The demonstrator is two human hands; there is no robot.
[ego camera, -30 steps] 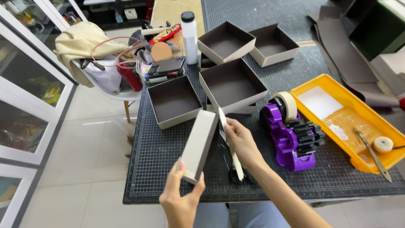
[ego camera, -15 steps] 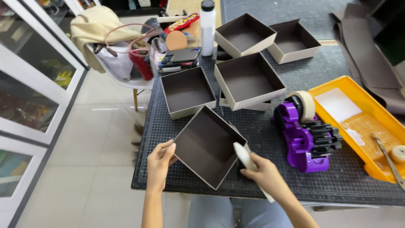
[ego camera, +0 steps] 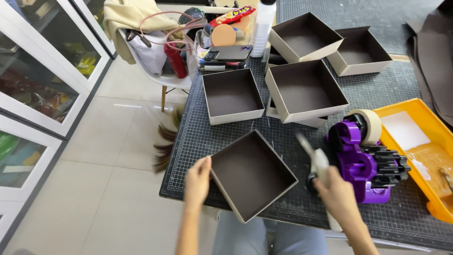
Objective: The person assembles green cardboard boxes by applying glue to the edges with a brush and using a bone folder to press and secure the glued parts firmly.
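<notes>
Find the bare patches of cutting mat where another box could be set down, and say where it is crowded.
Free: the mat left of the near box, below the middle box; also the far strip behind the back boxes. Crowded: the right, with purple tape dispenser and yellow tray.

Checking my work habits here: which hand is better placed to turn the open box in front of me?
Left, probably. The left hand is open and already rests against the box at its left wall. The right hand is off to the box's right, closed around a pale tool, so it isn't free.
</notes>
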